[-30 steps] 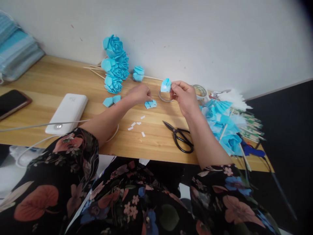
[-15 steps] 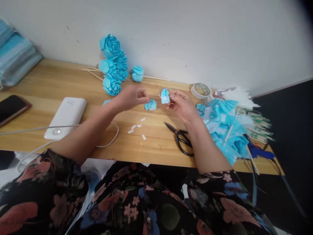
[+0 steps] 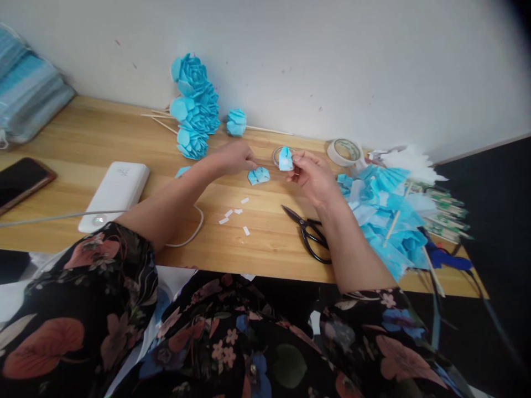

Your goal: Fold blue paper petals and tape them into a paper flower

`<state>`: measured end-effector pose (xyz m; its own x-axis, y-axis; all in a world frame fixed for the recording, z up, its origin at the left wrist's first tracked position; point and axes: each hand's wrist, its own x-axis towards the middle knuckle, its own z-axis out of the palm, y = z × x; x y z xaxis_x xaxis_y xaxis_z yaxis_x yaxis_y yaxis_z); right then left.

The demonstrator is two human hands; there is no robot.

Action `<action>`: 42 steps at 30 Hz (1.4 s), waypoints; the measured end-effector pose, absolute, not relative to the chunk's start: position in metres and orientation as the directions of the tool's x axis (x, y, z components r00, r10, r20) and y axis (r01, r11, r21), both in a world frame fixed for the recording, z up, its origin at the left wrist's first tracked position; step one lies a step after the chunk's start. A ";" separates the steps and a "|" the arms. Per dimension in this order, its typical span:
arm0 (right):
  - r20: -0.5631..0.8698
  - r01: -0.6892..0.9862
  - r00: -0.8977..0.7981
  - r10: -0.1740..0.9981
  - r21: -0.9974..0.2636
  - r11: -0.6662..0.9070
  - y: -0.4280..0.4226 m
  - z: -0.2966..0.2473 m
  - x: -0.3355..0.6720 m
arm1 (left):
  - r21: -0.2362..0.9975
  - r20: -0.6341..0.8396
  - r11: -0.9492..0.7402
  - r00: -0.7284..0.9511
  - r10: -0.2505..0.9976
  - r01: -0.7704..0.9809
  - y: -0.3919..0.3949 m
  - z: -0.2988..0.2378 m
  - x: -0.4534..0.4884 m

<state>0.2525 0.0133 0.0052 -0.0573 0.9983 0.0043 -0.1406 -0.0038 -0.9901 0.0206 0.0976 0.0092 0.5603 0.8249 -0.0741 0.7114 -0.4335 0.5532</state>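
Note:
Between the thumb and fingers of my right hand (image 3: 313, 174) is a small folded light-blue crepe paper petal (image 3: 286, 160), held upright above the table. My left hand (image 3: 236, 158) is closed, its fingertips pointing down just above another blue paper piece (image 3: 259, 176) on the table. Whether those fingertips touch it or pinch something small is hidden. Behind the held petal lies a roll of tape (image 3: 275, 157). Small white paper strips (image 3: 238, 211) are scattered in front of my hands. Black-handled scissors (image 3: 309, 232) lie beside my right forearm.
Blue paper flowers (image 3: 194, 105) on sticks and a blue bud (image 3: 236, 122) lie at the wall. At right are a wider tape roll (image 3: 345, 152), crumpled blue paper (image 3: 385, 215) and a blue-handled tool (image 3: 450, 258). A white power bank (image 3: 114, 196) with cable and a phone (image 3: 25, 182) lie left.
My left hand has turned more palm-down and its fingertips have come over the blue piece on the table. My right hand still holds its petal. The view has shifted slightly.

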 end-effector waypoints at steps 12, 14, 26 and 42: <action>0.012 -0.148 -0.046 0.999 -0.989 0.005 0.014 0.009 0.250 | 0.334 -0.139 -0.446 0.512 0.848 0.830 0.088 0.008 0.025; 0.017 -0.148 -0.045 0.999 -0.989 0.010 0.014 0.010 0.249 | 0.399 -0.097 -0.427 0.501 0.860 0.811 0.087 0.013 0.021; 0.004 -0.158 -0.088 0.996 -0.987 -0.010 0.011 0.011 0.249 | 0.922 -0.036 -0.116 0.380 0.924 0.369 0.044 0.026 -0.004; -0.003 0.032 -0.333 0.943 -0.999 0.009 -0.002 0.016 0.244 | 0.940 0.034 -0.167 0.406 0.913 0.298 0.030 0.016 -0.008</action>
<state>0.2442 -0.0020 0.0164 -0.3335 0.9428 -0.0025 0.0325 0.0088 -0.9994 -0.0076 0.0295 0.0161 0.4064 0.9131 0.0336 0.2983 -0.1674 0.9397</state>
